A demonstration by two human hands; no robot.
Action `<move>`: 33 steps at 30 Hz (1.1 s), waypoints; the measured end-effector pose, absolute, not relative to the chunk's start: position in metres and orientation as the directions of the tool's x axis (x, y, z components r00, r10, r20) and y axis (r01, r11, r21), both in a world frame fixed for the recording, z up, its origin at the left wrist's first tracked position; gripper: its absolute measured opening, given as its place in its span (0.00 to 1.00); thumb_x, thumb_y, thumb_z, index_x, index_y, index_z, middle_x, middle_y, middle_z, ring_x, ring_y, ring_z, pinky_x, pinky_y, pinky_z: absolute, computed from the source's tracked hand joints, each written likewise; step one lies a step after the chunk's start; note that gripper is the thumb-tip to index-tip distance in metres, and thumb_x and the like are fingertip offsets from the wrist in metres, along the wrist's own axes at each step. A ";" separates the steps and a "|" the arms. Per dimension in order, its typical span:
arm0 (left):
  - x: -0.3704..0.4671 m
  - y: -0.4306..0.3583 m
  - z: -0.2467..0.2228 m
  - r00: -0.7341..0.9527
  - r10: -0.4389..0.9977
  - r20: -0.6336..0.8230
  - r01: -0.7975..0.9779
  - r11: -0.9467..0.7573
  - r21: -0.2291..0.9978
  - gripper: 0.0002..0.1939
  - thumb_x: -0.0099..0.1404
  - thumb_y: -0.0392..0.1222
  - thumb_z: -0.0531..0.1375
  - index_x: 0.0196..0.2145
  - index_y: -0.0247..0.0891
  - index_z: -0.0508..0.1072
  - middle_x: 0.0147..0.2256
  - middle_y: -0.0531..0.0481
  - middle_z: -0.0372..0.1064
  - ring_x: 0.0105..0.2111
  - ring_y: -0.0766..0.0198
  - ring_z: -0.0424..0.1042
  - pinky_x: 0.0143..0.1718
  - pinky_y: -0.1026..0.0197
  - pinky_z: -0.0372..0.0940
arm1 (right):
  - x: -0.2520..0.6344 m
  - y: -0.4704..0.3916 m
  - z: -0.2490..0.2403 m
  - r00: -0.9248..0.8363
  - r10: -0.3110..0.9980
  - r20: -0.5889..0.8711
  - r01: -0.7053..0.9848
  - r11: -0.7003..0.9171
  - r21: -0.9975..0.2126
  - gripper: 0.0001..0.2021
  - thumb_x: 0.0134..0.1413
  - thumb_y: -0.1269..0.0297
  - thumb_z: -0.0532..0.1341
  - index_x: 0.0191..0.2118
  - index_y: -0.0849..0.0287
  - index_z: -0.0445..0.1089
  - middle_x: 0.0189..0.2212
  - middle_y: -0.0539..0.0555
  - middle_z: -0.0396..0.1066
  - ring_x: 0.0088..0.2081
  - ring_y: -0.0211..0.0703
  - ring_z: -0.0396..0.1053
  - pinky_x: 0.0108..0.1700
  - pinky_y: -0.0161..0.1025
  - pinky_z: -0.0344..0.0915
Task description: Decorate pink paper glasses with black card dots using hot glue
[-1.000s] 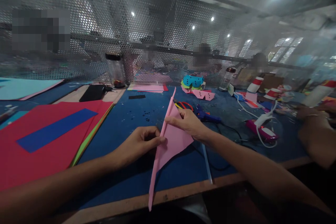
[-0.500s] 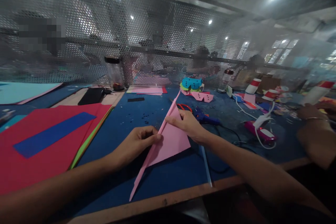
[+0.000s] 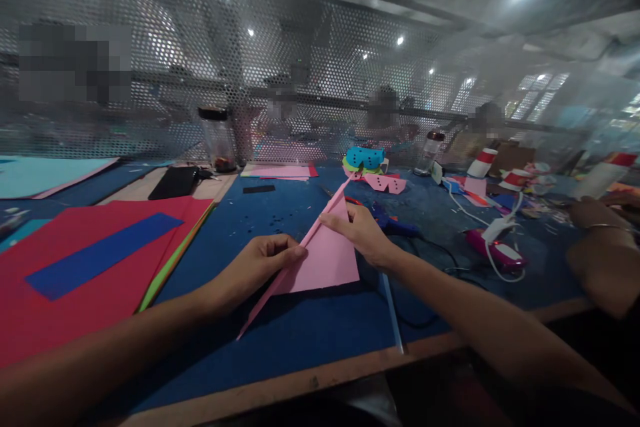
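A folded pink sheet (image 3: 327,257) is held tilted over the blue table surface, its long folded edge running from lower left to upper right. My left hand (image 3: 270,263) pinches that edge near its middle, thumb and fingers together. Farther up the same edge, my right hand (image 3: 357,230) grips the sheet, with the thumb on its near face. Behind the sheet and my right hand, red-handled scissors (image 3: 353,201) are partly hidden. A blue glue gun (image 3: 397,227) lies just right of my right hand.
Red sheets (image 3: 100,260) with a blue strip (image 3: 107,253) lie at left, beside a black phone (image 3: 175,183). Cut pink pieces (image 3: 386,184), a magenta device (image 3: 500,252) with a cable, and another person's arm (image 3: 603,253) are at right.
The pink sheet's lower end has swung up and to the left, and its top has moved slightly right. My left hand has risen slightly; my right hand has shifted a little right.
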State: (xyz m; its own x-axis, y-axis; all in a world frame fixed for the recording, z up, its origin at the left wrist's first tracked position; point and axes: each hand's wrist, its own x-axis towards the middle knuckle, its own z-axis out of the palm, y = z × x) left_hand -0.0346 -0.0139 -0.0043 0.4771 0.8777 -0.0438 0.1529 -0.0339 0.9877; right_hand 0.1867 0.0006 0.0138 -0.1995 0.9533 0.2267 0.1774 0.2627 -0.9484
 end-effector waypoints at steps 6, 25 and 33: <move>-0.042 -0.002 -0.001 0.490 0.870 -0.053 0.162 -0.031 0.986 0.16 0.60 0.54 0.65 0.34 0.38 0.77 0.27 0.52 0.71 0.24 0.67 0.65 0.25 0.66 0.57 | 0.187 0.004 0.013 -0.162 0.951 0.263 0.184 0.291 -0.939 0.20 0.51 0.45 0.66 0.30 0.60 0.67 0.26 0.48 0.64 0.28 0.37 0.61 0.29 0.36 0.58; -0.091 0.016 0.017 0.672 0.726 -0.150 0.548 -0.351 0.759 0.16 0.67 0.52 0.58 0.41 0.39 0.77 0.36 0.50 0.75 0.36 0.60 0.72 0.37 0.62 0.64 | 0.181 -0.005 0.001 -0.574 0.559 0.598 0.613 0.778 -0.138 0.08 0.68 0.61 0.58 0.46 0.57 0.72 0.44 0.55 0.76 0.48 0.46 0.68 0.53 0.45 0.54; -0.092 0.015 0.007 0.673 0.735 -0.078 0.566 -0.444 0.695 0.18 0.68 0.54 0.57 0.44 0.40 0.79 0.39 0.48 0.78 0.39 0.57 0.74 0.39 0.61 0.66 | 0.180 0.004 -0.010 -0.588 0.671 0.451 0.593 0.737 -0.325 0.04 0.64 0.67 0.62 0.38 0.59 0.74 0.38 0.52 0.78 0.39 0.40 0.71 0.43 0.38 0.56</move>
